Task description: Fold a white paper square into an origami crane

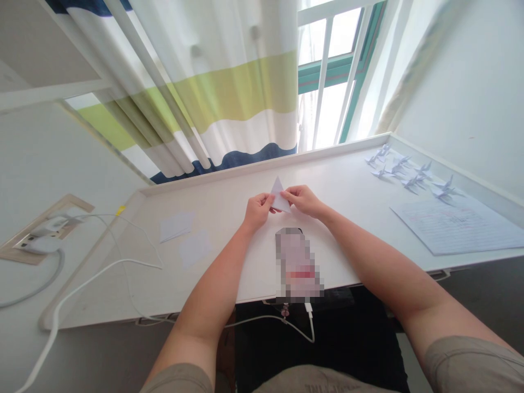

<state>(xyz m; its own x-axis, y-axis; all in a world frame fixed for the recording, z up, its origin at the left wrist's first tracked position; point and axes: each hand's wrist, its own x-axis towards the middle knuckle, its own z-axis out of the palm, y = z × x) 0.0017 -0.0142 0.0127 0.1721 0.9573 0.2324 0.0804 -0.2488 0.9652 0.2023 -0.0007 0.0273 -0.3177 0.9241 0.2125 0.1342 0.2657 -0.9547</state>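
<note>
A small white paper folded into a triangle (279, 195) is held just above the white desk (229, 262), its tip pointing away from me. My left hand (257, 210) pinches its left lower edge. My right hand (303, 200) pinches its right side, fingers closed on the paper. Both hands meet over the middle of the desk.
A phone (298, 265) lies near the front edge with a white cable (123, 273) running left to a wall socket (41, 232). Two white paper squares (177, 225) lie at left. Several folded paper cranes (409, 172) and a lined sheet (458, 224) sit at right. A striped curtain hangs behind.
</note>
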